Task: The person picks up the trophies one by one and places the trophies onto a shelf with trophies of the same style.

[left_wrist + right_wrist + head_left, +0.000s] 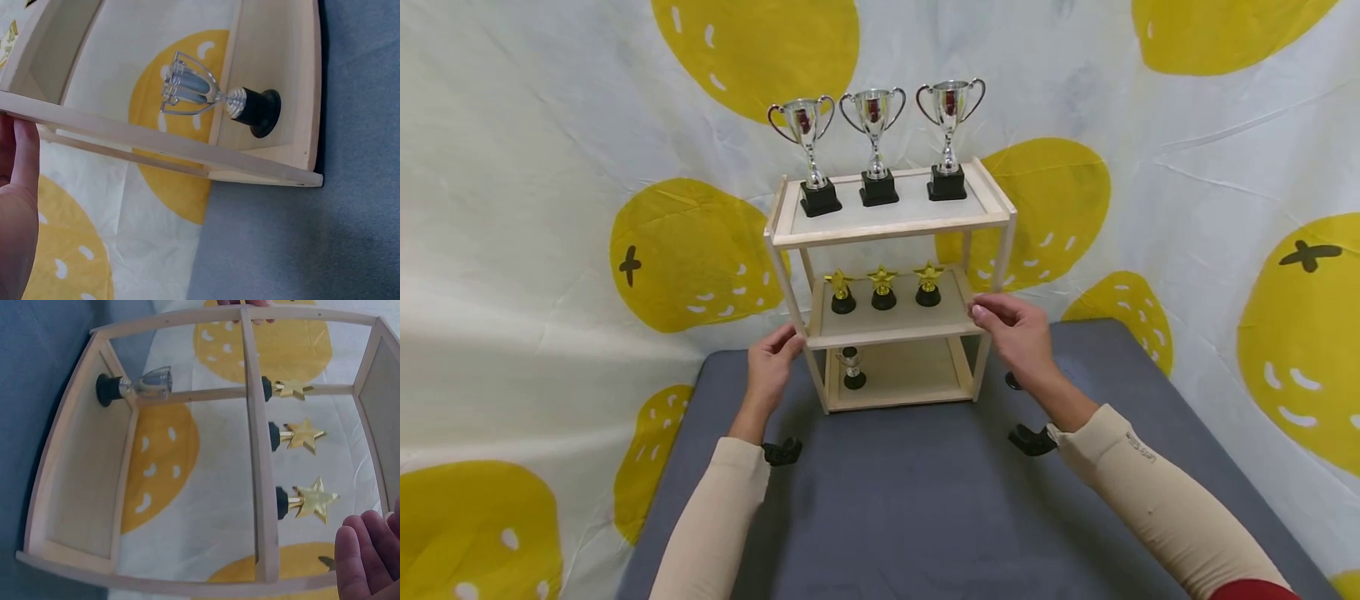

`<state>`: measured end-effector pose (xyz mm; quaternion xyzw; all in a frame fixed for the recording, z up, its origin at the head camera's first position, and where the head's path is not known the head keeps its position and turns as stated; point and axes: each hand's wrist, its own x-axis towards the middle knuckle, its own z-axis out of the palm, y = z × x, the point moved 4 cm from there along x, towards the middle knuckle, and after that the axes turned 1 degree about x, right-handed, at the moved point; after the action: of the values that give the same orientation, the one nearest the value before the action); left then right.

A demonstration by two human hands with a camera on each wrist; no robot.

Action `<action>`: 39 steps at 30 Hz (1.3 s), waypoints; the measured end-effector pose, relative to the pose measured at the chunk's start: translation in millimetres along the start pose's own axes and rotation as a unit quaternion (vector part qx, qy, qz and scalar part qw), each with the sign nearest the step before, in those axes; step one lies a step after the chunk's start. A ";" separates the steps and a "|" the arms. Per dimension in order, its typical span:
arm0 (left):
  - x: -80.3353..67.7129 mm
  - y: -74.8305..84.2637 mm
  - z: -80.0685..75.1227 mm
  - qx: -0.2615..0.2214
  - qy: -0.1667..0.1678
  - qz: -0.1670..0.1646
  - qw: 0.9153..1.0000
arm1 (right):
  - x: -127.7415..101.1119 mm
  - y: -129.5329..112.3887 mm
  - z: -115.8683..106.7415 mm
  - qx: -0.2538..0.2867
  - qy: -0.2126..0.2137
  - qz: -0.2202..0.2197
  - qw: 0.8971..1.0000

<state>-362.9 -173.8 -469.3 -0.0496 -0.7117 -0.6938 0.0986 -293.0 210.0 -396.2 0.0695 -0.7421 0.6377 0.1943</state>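
**Both hands at the sides of a three-tier wooden trophy shelf**

Left hand [772,364] set against the left front post of the wooden shelf unit [891,328] at middle-tier height, fingers laid fairly straight along the wood, not curled round it; grip released, touching only. Confirmed in the left wrist view: fingers [24,156] flat under the post's edge.

Right hand [1013,328] at the right front corner of the middle tier, fingertips bent lightly onto the post; whether clasping or merely touching, cannot tell. In the right wrist view, fingertips [365,547] just beside the frame, near the closest star.

Between the two hands, the shelf unit upright on the grey padded surface [940,500], near its far edge, against a white backdrop with yellow fruit print [550,167].

Above both hands, on the top tier: three silver cup trophies [875,142] on black bases, in a row. Level with the hands, on the middle tier: three small gold star trophies [883,287] on black round bases, also in a row. Below and between the hands, on the bottom tier toward the left side: one small silver cup [852,367] on a black base, standing alone.

Beige sleeves [1138,483] on both forearms, a black wrist mount under each.
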 end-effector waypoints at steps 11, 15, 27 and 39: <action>-0.2 1.7 -0.6 0.013 -0.005 -0.002 1.000 | -6.5 11.7 -23.7 -0.001 0.025 0.017 1.000; -0.2 2.0 -0.1 0.024 -0.007 0.002 1.000 | -5.5 18.0 -31.0 0.000 0.032 0.022 0.999; -1.6 3.9 -2.0 0.011 -0.006 0.007 1.000 | -1.6 34.1 -49.9 0.001 0.050 0.038 0.998; 0.0 1.1 -0.6 0.006 -0.008 0.010 1.000 | 1.9 59.2 -68.6 -0.055 0.053 0.068 0.995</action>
<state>-362.6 -174.3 -468.2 -0.0616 -0.7161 -0.6879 0.1007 -301.8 287.6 -442.3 -0.0254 -0.7678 0.6103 0.1932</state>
